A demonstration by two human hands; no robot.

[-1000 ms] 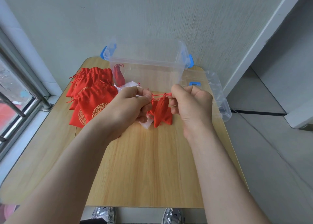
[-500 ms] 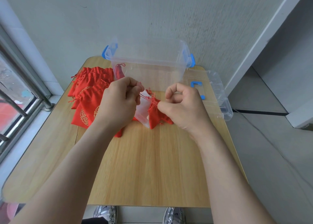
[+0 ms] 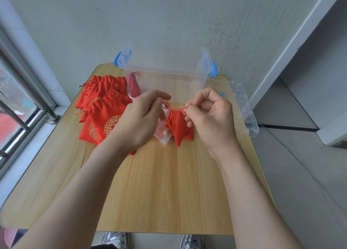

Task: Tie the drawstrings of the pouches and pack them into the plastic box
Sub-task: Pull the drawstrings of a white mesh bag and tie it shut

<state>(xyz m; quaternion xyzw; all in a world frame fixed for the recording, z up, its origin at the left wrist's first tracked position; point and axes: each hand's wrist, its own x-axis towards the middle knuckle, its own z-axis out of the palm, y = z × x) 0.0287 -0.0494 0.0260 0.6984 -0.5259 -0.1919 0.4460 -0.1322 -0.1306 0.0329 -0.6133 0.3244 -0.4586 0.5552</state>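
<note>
While the right hand pinches the thin drawstring of a puckered red cloth pouch, I cannot tell the grip of the left hand.

The clear rectangular plastic box stands midway along the light wooden desk's far edge, with one tied red fabric pouch inside at its left wall. You have the pile of red fabric pouches left of the box and the clear plastic lid along the right edge. The gathered red pouch is before the box, between your left hand and right hand.
</note>
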